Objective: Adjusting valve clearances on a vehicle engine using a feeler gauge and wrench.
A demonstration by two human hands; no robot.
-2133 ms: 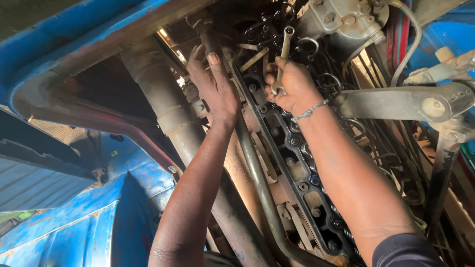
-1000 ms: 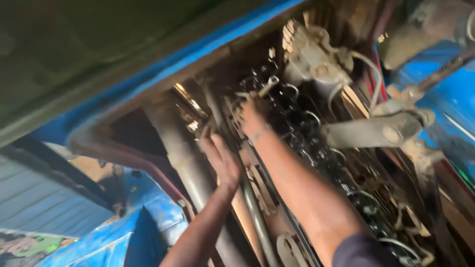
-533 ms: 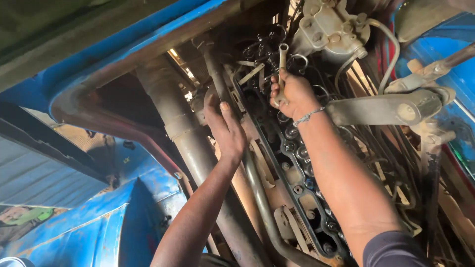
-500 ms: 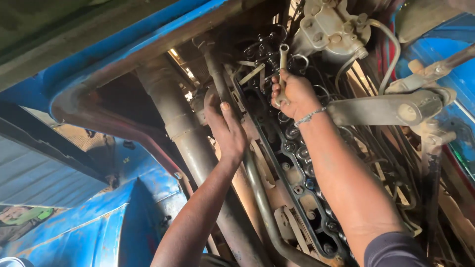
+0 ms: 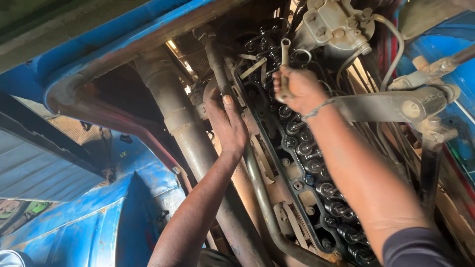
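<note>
While the right hand point(image 5: 299, 89) is kept clenched around the wrench point(image 5: 285, 59) over the row of valve springs point(image 5: 316, 163), the left hand point(image 5: 228, 123) has been laid flat, fingers spread, against the thin pipe point(image 5: 217, 59), bracing it.

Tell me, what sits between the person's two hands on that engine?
In the head view, the oily edge of the open engine top and a thin metal pipe lie between the left hand, flat against the engine's side, and the right hand gripping a wrench.
</note>
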